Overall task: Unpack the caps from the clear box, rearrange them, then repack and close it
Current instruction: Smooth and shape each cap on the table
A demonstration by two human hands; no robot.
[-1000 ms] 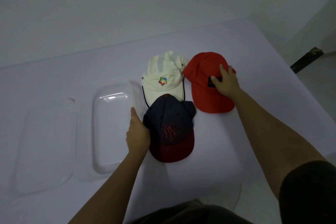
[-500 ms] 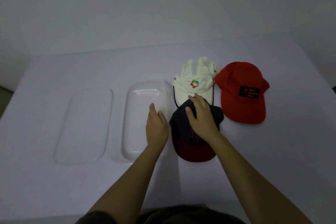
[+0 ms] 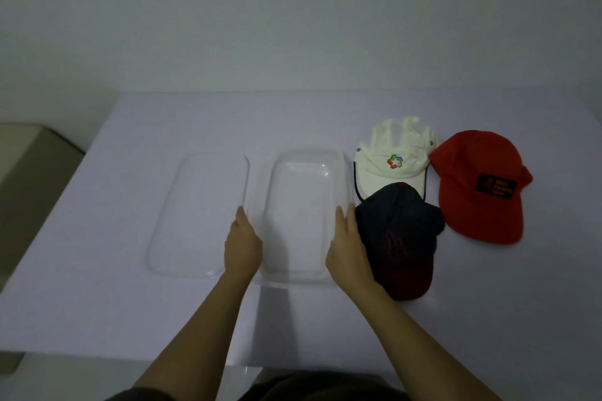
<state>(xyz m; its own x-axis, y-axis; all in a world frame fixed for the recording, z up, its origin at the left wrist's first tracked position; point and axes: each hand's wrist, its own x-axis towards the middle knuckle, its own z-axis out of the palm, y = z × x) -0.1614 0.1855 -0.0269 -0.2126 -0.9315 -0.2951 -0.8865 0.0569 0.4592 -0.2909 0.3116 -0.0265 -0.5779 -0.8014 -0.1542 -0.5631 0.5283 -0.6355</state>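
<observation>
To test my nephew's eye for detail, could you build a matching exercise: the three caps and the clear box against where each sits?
1 red cap
2 cream cap
3 dark cap
4 clear box

A between the left hand and right hand
B farthest right
C nearest the person, overlapping another cap's brim
D beside the box's far right corner

Pairs: 1-B, 2-D, 3-C, 4-A

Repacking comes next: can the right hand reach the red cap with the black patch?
Probably yes: the red fabric cap lies uncovered right of the right hand, with only the low dark navy cap between them.
</observation>
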